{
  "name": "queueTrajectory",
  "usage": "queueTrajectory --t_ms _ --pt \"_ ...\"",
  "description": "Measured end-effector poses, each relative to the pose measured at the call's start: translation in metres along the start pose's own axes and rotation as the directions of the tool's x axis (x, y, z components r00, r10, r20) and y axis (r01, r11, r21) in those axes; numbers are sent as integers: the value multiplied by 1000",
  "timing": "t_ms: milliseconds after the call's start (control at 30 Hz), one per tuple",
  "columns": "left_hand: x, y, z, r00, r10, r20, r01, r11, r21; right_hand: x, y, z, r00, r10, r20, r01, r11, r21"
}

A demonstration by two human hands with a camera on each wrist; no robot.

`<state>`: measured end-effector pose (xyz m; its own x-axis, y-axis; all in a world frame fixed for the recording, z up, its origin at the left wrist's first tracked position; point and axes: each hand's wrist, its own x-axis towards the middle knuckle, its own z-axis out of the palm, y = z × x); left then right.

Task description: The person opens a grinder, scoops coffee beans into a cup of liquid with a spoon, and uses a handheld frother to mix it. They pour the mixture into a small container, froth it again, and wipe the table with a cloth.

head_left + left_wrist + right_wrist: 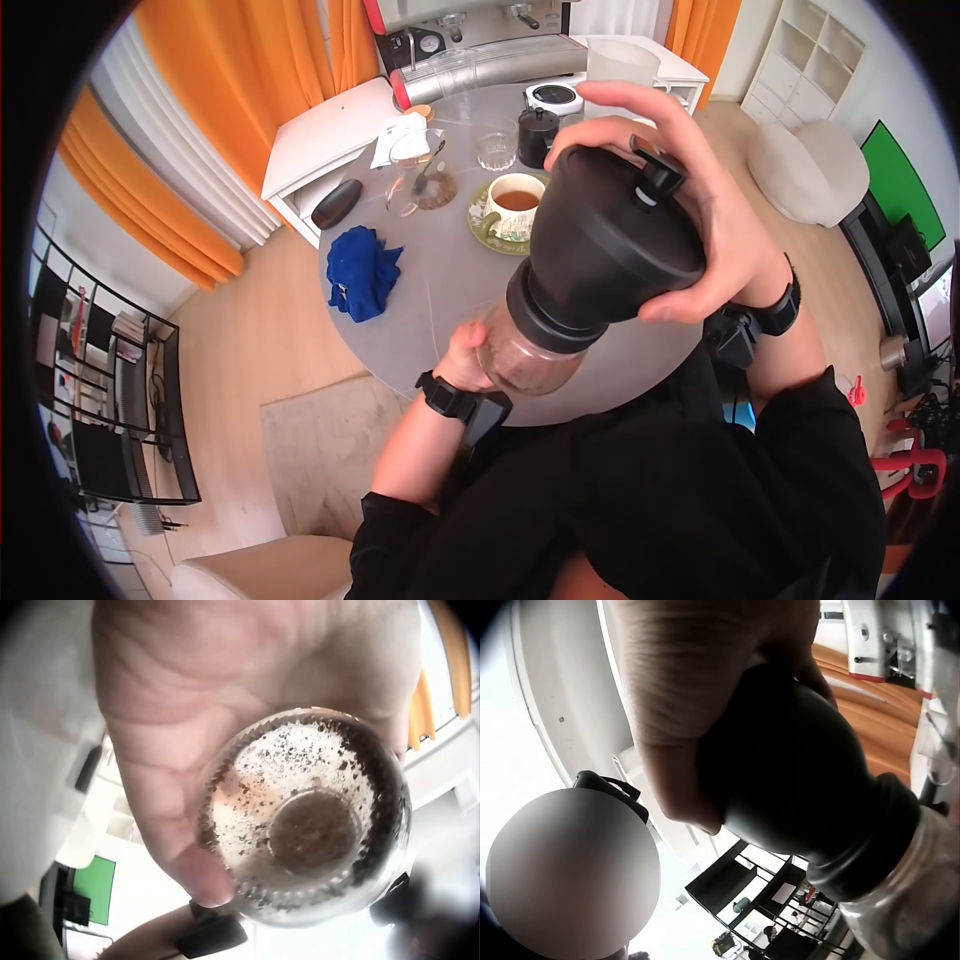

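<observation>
The person holds a black, rounded grinder (612, 245) with a clear glass jar (530, 356), tilted, above the grey round worktop (440, 320). The right hand (705, 205) has its grip spread wide around the broad black top, the thumb on one side and the fingers on the other. The left hand (466, 358) has its grip curled around the jar, and inside I see dark crumbs on the glass. Beyond stands a white cup (516, 203) of brown drink on a green patterned saucer (478, 232).

Loose black sleeves (825, 435), plus two black wrist straps (782, 313) (each with a blocky dark module (487, 417))
</observation>
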<state>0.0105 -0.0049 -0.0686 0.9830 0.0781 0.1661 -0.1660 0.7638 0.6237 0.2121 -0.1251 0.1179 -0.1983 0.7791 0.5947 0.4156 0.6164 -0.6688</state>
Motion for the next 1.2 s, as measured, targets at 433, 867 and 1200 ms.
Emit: queueTrajectory --t_ms 433,867,1200 --pt "2 -1 20 993 115 -5 -114 989 92 15 4 -5 994 90 55 -102 948 301" --pt "15 2 41 581 800 152 126 -272 954 -9 4 30 792 421 -442 -462 887 16" --pt "2 26 25 971 224 -83 -146 831 537 -4 -14 3 882 218 -417 -138 967 214"
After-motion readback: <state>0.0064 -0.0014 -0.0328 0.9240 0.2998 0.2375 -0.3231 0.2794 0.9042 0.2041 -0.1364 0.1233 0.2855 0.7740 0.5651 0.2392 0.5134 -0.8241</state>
